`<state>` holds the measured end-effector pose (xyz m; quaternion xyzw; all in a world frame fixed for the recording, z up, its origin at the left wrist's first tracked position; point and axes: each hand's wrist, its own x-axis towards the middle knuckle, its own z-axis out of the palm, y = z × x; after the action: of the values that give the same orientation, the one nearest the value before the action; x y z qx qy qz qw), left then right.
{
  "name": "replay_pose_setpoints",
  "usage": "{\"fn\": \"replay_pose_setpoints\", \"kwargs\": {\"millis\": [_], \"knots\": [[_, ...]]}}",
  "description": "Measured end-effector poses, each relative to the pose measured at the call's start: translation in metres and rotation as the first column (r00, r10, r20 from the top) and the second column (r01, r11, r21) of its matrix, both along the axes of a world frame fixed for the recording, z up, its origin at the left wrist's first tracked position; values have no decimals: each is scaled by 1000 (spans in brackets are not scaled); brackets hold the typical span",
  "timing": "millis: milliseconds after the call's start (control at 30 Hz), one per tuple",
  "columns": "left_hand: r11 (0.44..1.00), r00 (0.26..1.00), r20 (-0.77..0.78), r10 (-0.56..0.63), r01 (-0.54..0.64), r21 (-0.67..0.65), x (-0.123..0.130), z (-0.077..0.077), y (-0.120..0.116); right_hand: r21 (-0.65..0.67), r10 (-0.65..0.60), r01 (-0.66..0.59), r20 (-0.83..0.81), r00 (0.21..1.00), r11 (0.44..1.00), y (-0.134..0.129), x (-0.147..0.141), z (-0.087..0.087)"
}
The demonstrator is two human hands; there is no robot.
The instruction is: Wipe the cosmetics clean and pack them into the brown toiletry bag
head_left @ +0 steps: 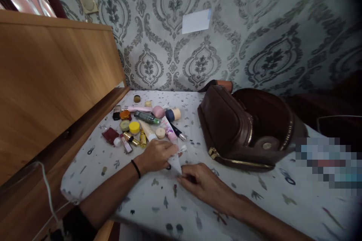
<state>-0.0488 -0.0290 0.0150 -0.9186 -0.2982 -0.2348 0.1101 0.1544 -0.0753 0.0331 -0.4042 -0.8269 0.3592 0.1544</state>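
My left hand (158,153), with a black band at the wrist, is closed on a thin white tissue-like piece (175,164). Its crumpled upper end shows by my fingers. The fingers of my right hand (200,181) are curled and pinch the lower corner of the same piece. Just beyond my left hand lie a beige tube (147,131), a white and pink tube (169,128) and a small round cream pot (160,133). A gold-coloured small bottle (143,140) lies to their left.
Several cosmetics lie on the left, among them a yellow-lidded jar (134,127), a dark green bottle (147,117), a pink sponge (158,112) and a dark red item (110,135). An unzipped brown bag (223,120) stands right on the patterned cloth (158,211). A wooden panel (56,67) borders the left.
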Motion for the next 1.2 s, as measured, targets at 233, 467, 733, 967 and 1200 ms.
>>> {"fn": "replay_pose_setpoints", "kwargs": {"millis": [233, 467, 733, 967, 1200], "knots": [[992, 986, 118, 119, -113, -58, -6, 5, 5, 46, -22, 29, -149, 989, 999, -3, -23, -17], [894, 857, 254, 448, -418, -162, -50, 33, 18, 36, -3, 10, -198, 980, 999, -8, -17, -17], [636, 615, 178, 768, -701, -323, -159, 47, -1, 40, 17, -9, -206, 978, 999, -6, -15, -20], [607, 632, 19, 775, -734, -303, -193, 9, -8, 81, -26, 41, -183, 983, 996, -9, -17, -21], [420, 445, -124, 887, -888, -187, -187, 13, -12, 158, 2, 22, -149, 989, 987, -7, -15, -23]]}}
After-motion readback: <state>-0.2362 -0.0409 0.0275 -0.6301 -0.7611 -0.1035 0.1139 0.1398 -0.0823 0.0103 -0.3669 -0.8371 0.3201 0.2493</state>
